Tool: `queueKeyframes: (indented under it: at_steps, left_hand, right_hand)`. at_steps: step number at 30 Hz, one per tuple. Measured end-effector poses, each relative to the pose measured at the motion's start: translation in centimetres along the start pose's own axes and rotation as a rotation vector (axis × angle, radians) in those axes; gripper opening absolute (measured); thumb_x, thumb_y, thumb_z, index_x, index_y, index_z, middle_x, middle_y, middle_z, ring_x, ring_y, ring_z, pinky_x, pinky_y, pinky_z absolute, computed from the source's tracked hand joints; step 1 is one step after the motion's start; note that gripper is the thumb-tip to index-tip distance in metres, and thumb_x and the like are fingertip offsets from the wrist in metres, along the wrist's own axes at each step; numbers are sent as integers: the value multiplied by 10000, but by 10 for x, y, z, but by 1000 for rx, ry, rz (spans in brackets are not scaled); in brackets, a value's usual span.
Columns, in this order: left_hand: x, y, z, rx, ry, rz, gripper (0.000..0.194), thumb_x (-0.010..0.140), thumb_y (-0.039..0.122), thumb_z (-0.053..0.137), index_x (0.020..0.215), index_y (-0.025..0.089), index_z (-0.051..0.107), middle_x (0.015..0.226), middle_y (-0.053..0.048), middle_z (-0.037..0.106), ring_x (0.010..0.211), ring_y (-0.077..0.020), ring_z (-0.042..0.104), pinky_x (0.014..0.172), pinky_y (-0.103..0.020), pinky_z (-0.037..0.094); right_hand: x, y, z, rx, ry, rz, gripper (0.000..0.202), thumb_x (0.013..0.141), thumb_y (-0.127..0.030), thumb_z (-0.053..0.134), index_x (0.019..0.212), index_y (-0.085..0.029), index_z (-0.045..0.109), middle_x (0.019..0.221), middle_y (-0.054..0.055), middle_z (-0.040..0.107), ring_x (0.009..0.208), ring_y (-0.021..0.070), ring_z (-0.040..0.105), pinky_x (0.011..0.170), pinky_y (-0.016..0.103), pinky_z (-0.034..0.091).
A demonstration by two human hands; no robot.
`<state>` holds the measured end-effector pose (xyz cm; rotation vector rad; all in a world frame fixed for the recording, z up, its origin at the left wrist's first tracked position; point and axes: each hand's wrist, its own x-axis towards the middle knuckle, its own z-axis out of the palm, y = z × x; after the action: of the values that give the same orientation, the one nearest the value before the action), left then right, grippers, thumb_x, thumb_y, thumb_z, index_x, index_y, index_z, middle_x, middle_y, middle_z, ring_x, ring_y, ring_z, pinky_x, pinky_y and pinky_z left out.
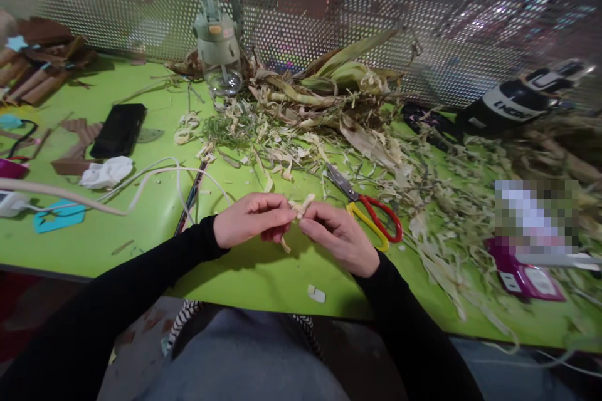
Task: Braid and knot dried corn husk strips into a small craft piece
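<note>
A small pale strip of dried husk is pinched between my two hands over the front part of the green table. My left hand closes its fingers on the strip's left side, and a thin end hangs below those fingers. From the right, my right hand grips the same piece between thumb and fingers. Just beyond my right hand lie scissors with one red and one yellow handle. A small pale scrap rests near the table's front edge.
Husk scraps and dried leaves cover the back and right. A clear bottle and a black bottle stand or lean by the perforated metal screen. A phone, white cable and purple object lie around.
</note>
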<state>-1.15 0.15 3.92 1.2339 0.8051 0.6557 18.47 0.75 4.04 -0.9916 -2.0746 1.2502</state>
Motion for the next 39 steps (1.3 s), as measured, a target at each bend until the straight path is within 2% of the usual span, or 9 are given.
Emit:
queueKeyframes:
  at_steps: [3,8,13,16,20,26,32,36,39]
  left_hand:
    - [0,-2,2,3,90,30,324,850,361,527,608,148,502,505,45,482,468,-47,419,483,-182,351]
    - [4,-8,1,106,199,48,257,861,376,511,767,148,584,673,9,587,546,-62,510,504,-177,386]
    - [4,-10,-1,240,197,68,246,866,359,505,791,145,598,711,-8,615,572,-72,537,521,-178,394]
    - [3,-11,1,402,208,132,237,867,336,501,772,147,608,675,-1,585,560,-75,502,538,-191,391]
    - [2,-11,6,554,289,261,215,853,301,520,732,142,601,824,-48,574,688,-104,526,541,-187,406]
    - [0,-14,12,277,244,256,233,807,332,614,783,156,464,1182,-101,528,654,-58,534,475,-164,443]
    - [7,-16,11,-143,195,99,417,704,249,731,1020,163,472,868,-6,583,605,-52,551,540,-179,499]
    - [9,-14,10,-275,93,-45,290,705,267,724,876,134,531,698,19,593,546,-56,563,513,-181,477]
    - [8,-16,12,-226,117,-22,250,714,248,710,814,144,505,621,32,601,505,-62,567,503,-186,470]
  right_hand:
    - [-1,-1,3,63,-3,-15,289,895,-364,491,668,-185,479,593,-39,420,520,81,365,484,217,295]
    - [1,4,9,-196,167,-25,275,884,-361,520,683,-175,541,577,-25,478,494,81,367,477,230,293]
    - [2,5,-4,-249,306,-17,344,914,-461,441,803,-172,591,643,-2,526,501,94,401,459,232,315]
    - [3,2,-8,-225,252,-26,248,896,-383,513,972,-188,646,771,29,606,618,124,508,539,249,389]
    - [3,1,-3,-84,197,-15,121,828,-295,622,838,-188,678,761,22,630,677,134,557,602,260,428]
    - [1,4,8,287,282,71,143,790,-322,666,823,-186,641,795,20,657,696,129,593,659,271,481]
    - [1,6,8,78,332,-17,136,803,-335,653,792,-199,650,747,11,601,670,130,538,614,268,430]
    - [0,4,8,-63,333,-67,118,844,-310,602,807,-201,627,737,7,571,635,124,505,586,267,399]
    - [-1,1,13,-173,356,-101,89,857,-267,584,802,-198,598,738,9,568,644,127,500,594,268,395]
